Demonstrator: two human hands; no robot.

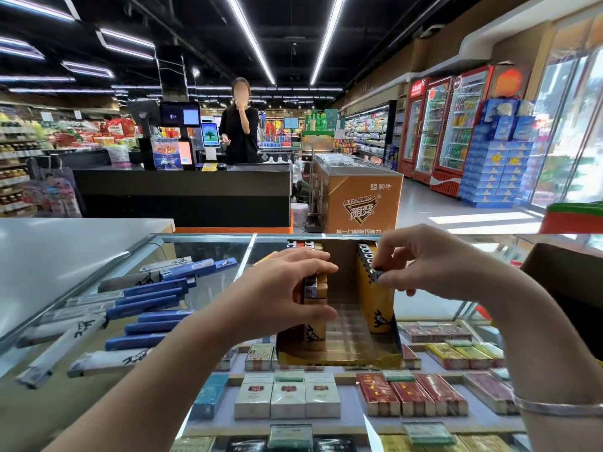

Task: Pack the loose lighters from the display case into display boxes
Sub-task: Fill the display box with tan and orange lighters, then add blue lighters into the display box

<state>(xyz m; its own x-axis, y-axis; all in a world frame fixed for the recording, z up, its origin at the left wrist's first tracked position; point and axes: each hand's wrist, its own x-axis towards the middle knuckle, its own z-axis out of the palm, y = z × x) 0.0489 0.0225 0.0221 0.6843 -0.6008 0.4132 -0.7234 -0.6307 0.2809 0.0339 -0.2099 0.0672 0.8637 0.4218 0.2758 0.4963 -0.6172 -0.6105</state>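
Note:
A gold display box (pixel 355 352) stands on the glass display case, open toward me. Orange lighters stand in a row along its left side and another row (pixel 375 298) along its right side; the middle slots are bare. My left hand (pixel 287 288) grips the top of an orange lighter (pixel 315 324) at the front of the left row. My right hand (pixel 424 259) pinches the metal head of the front lighter in the right row. Loose blue and white lighters (pixel 146 308) lie scattered on the glass to the left.
Cigarette packs (pixel 287 396) fill the shelf under the glass. A dark carton (pixel 571 288) stands at the right edge. Beyond the case are a white counter (pixel 65 249), a black checkout desk with a person behind it, and an orange freezer (pixel 359 197).

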